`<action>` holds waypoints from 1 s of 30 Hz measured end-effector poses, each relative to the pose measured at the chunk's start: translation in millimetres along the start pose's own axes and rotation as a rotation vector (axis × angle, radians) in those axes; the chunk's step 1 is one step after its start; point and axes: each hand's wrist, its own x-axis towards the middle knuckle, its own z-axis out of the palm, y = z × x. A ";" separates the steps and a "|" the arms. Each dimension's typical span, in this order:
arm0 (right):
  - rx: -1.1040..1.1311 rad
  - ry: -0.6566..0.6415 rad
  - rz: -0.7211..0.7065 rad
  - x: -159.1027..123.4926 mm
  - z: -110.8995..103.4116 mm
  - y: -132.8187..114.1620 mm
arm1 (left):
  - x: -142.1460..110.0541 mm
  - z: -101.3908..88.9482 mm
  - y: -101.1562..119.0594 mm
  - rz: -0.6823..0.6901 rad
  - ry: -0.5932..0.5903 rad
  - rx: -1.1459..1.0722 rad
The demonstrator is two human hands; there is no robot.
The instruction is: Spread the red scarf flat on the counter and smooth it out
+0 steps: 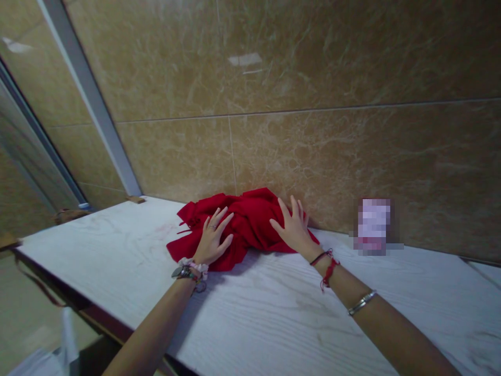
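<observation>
A crumpled red cloth (250,211) lies on a white wood-grain table (274,324), pushed up against a brown marble-tile wall. My left hand (213,237) rests flat on the cloth's left part, fingers spread. My right hand (293,227) lies flat on its right part, fingers stretched out towards the wall. Both wrists carry bracelets, and a red string hangs from the right wrist.
A blurred small pink-white object (373,224) stands on the table by the wall, right of the cloth. The table's left edge (58,284) drops off to the floor. A grey metal frame (90,96) runs diagonally up the wall at the left.
</observation>
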 end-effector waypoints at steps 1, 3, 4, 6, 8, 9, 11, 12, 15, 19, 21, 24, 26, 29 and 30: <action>-0.013 -0.039 -0.038 -0.4 3.8 -2.3 | 0.3 -0.3 2.7 0.018 -0.013 0.014; -0.030 -0.169 -0.119 -2.8 15.6 -4.1 | -0.1 2.1 4.0 0.055 -0.044 0.047; -0.041 -0.237 -0.157 -4.6 22.4 -3.9 | -0.6 4.7 3.0 0.067 -0.058 0.063; -0.077 -0.330 -0.211 -9.1 35.1 -2.9 | -0.9 11.2 -1.3 0.067 -0.075 0.089; -0.111 -0.348 -0.226 -13.0 43.8 -2.9 | 0.0 18.1 -7.0 0.022 -0.076 0.114; -0.120 -0.339 -0.224 -14.3 46.2 -3.7 | 0.7 21.0 -9.8 -0.010 -0.074 0.132; -0.128 -0.313 -0.214 -15.6 47.8 -6.2 | 2.2 25.1 -14.3 -0.082 -0.062 0.184; -0.131 -0.301 -0.210 -15.9 47.4 -7.6 | 2.6 26.1 -15.7 -0.115 -0.051 0.215; -0.141 -0.256 -0.199 -17.6 43.8 -9.0 | 1.7 25.6 -15.4 -0.140 0.007 0.288; -0.128 -0.207 -0.180 -25.2 34.1 -1.4 | -1.6 22.0 -8.1 0.035 0.058 0.285; -0.118 -0.200 -0.175 -31.5 27.2 4.1 | -2.6 21.0 -4.1 0.102 0.074 0.262; -0.082 -0.200 -0.174 -42.8 17.2 9.0 | -3.7 21.1 1.3 0.097 0.106 0.227; -0.069 -0.202 -0.153 -49.7 12.8 8.1 | -5.3 21.2 5.7 0.059 0.119 0.201; -0.104 -0.207 -0.080 -56.2 9.8 1.6 | -9.8 19.2 14.0 0.021 0.103 0.181; -0.120 -0.211 -0.067 -57.1 9.1 -1.1 | -11.6 18.0 17.0 0.021 0.088 0.184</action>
